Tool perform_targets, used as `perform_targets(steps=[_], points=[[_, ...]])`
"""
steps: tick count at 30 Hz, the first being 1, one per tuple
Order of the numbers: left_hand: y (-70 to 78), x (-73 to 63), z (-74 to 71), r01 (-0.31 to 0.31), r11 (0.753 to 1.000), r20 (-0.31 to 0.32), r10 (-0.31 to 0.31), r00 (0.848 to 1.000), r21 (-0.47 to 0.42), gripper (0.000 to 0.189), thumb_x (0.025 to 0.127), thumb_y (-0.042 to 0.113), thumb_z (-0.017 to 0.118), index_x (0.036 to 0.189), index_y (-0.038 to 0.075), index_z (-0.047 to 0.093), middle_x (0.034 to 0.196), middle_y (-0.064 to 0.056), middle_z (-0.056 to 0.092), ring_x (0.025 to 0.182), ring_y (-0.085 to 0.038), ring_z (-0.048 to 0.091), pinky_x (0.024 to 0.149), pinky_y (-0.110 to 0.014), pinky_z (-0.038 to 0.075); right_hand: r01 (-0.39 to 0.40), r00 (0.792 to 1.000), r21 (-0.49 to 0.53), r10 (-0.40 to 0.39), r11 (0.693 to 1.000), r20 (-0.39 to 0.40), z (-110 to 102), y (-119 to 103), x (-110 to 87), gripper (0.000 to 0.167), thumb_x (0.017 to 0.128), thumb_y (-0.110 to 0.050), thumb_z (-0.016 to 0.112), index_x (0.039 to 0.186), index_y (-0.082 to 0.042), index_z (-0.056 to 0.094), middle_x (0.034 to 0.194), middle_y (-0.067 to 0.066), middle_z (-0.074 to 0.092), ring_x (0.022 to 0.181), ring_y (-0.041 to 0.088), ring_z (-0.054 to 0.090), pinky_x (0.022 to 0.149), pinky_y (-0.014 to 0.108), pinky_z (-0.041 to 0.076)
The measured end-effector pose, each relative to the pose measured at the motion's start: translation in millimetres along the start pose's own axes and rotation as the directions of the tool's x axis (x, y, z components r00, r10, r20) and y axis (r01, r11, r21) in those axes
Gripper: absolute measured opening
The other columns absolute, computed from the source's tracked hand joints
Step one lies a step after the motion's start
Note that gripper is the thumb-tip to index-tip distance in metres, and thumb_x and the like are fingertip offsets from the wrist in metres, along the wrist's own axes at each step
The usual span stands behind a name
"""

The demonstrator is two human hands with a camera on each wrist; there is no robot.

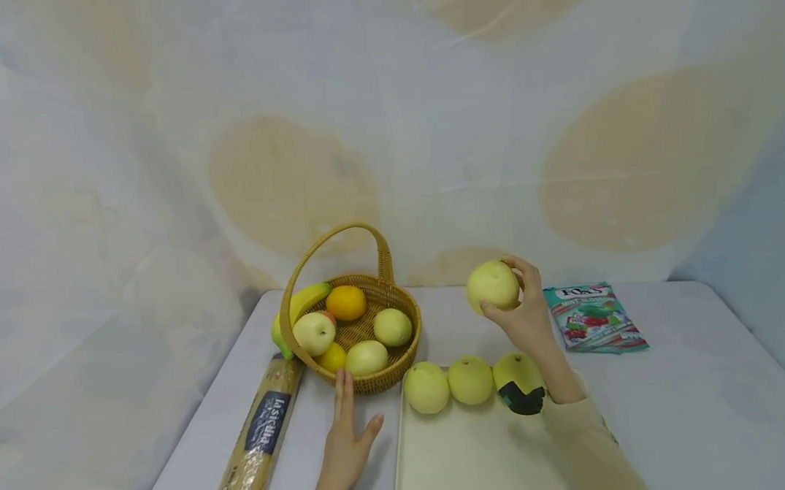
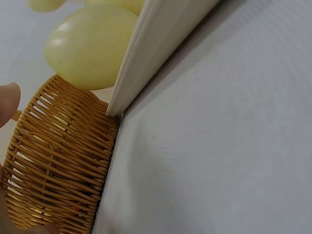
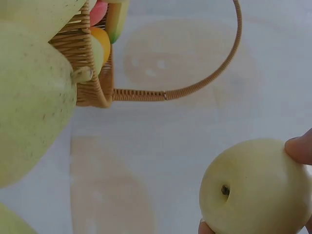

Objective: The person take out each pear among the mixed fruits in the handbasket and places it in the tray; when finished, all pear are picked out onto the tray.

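Observation:
My right hand (image 1: 525, 308) grips a round, pale yellow-green pear (image 1: 493, 286) between thumb and fingers, raised above the back of the table. In the right wrist view, the held pear (image 3: 256, 187) shows a dark stem in a hollow. My left hand (image 1: 348, 444) has its fingers extended at the front of the wicker basket (image 1: 407, 358); whether the fingertips touch it is unclear. Inside the basket are a banana (image 1: 309, 298), an orange (image 1: 346, 303), an apple (image 1: 314, 333) and pale round fruit (image 1: 367, 358). Three pears (image 1: 471, 380) line the far end of the cream tray (image 1: 474, 453).
A long pack of pasta (image 1: 259, 433) lies left of the basket. To the right of my right hand is a teal candy bag (image 1: 595, 318). The basket's tall handle (image 1: 329, 234) arches above it. A black wrist strap (image 1: 523, 398) overlaps the rightmost pear in view.

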State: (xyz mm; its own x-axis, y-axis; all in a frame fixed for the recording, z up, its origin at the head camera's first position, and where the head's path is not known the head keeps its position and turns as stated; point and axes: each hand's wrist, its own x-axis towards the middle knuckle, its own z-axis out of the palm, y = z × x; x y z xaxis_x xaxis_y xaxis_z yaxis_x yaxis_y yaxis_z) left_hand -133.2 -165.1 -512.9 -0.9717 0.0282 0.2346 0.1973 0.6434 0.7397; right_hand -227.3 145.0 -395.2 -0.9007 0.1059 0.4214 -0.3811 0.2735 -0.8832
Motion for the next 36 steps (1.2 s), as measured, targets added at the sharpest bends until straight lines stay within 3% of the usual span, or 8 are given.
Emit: perform_targets(steps=[11,18,20,29,32,36], points=[[-0.9,0.2,0.1,-0.016,1.000,-0.009,0.016,1.000,0.004,0.084,0.095,0.030,0.061,0.158,0.017,0.006,0.165,-0.010,-0.001,0.136,-0.052,0.033,0.098,-0.068,0.041,-0.097,0.994,-0.066,0.093,0.993,-0.053,-28.8,14.2,-16.1,0.077,0.081,0.000,0.068,0.147,-0.012,0.031,0.148,0.012,0.029,0.127,0.035,0.039,0.086,0.053,0.049],[-0.1,-0.5,0.7,-0.022,1.000,-0.025,0.023,0.999,0.006,0.084,0.094,0.027,0.063,0.157,0.015,0.008,0.165,-0.011,0.001,0.134,-0.053,0.036,0.096,-0.068,0.042,-0.147,0.986,-0.134,0.133,0.980,-0.103,-44.9,20.4,-28.8,0.079,0.080,0.001,0.069,0.148,-0.014,0.032,0.146,0.009,0.034,0.121,0.028,0.043,0.077,0.018,0.046],[-0.4,-0.5,0.9,-0.027,1.000,-0.022,0.027,0.999,0.007,0.084,0.094,0.027,0.063,0.157,0.015,0.008,0.165,-0.011,0.001,0.134,-0.053,0.036,0.095,-0.068,0.042,-0.157,0.983,-0.154,0.140,0.976,-0.116,-51.4,21.9,-32.6,0.079,0.080,0.001,0.069,0.149,-0.014,0.032,0.146,0.009,0.033,0.119,0.024,0.042,0.076,0.013,0.044],[0.9,-0.4,-0.1,-0.013,1.000,-0.012,0.013,1.000,-0.006,0.086,0.093,0.028,0.063,0.158,0.017,0.008,0.165,-0.011,0.001,0.136,-0.052,0.033,0.099,-0.069,0.039,-0.177,0.981,-0.249,0.152,0.952,-0.118,-83.3,37.5,-48.3,0.080,0.082,-0.003,0.070,0.151,-0.015,0.030,0.145,0.013,0.031,0.110,0.014,0.038,0.080,0.031,0.044],[1.5,-0.6,-0.3,-0.006,1.000,-0.009,0.006,1.000,-0.005,0.086,0.093,0.029,0.063,0.158,0.018,0.008,0.165,-0.010,0.001,0.136,-0.051,0.034,0.099,-0.069,0.039,-0.163,0.985,-0.271,0.139,0.949,-0.106,-90.1,43.9,-51.2,0.081,0.081,-0.003,0.071,0.150,-0.015,0.031,0.144,0.013,0.032,0.112,0.017,0.039,0.082,0.036,0.042],[2.0,-1.1,-0.3,-0.002,1.000,-0.009,0.002,1.000,-0.006,0.086,0.093,0.029,0.063,0.158,0.018,0.007,0.165,-0.009,0.000,0.136,-0.051,0.034,0.099,-0.069,0.039,-0.136,0.990,-0.280,0.122,0.950,-0.068,-96.6,47.3,-54.6,0.080,0.079,-0.002,0.071,0.148,-0.009,0.032,0.142,0.020,0.032,0.115,0.030,0.040,0.084,0.050,0.044]])
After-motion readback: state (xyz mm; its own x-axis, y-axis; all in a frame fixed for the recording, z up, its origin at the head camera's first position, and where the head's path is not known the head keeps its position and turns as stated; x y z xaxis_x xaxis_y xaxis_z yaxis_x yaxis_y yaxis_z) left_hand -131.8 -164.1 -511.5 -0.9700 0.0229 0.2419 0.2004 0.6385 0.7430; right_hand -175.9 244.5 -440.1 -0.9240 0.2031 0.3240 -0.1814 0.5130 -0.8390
